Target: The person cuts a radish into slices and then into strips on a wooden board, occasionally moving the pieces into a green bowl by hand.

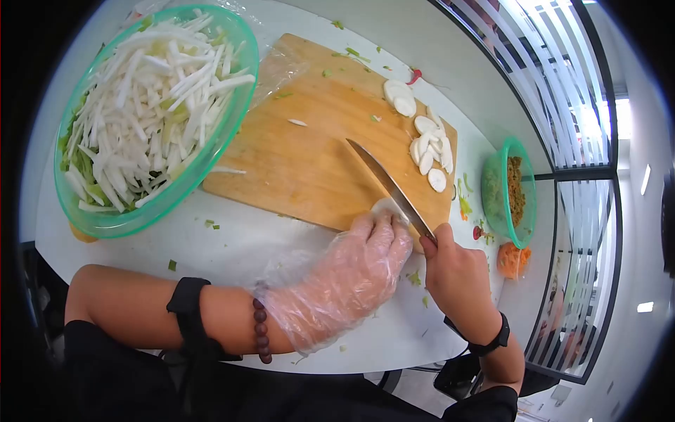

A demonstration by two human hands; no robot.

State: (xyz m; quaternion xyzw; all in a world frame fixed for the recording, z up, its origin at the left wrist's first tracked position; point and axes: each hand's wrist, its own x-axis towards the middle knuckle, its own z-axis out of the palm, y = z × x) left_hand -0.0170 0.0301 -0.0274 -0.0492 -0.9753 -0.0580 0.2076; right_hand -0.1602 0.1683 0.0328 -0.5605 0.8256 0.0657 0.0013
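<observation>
Clasping the knife (394, 190), the right grip (457, 276) holds it against white vegetable (384, 205) pinched under the left grip (369, 254)

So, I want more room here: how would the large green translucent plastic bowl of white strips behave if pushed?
Probably weighty: the large bowl is heaped with thin white strips. Those look loose, so a jolt might spill some. Its thin-looking wall may flex.

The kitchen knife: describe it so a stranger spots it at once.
Find the wooden cutting board in mid-picture. At its lower right side, the bare right hand holds the kitchen knife, tip pointing to the upper left. Its long metal blade sets it apart from the white vegetable slices nearby.
</observation>
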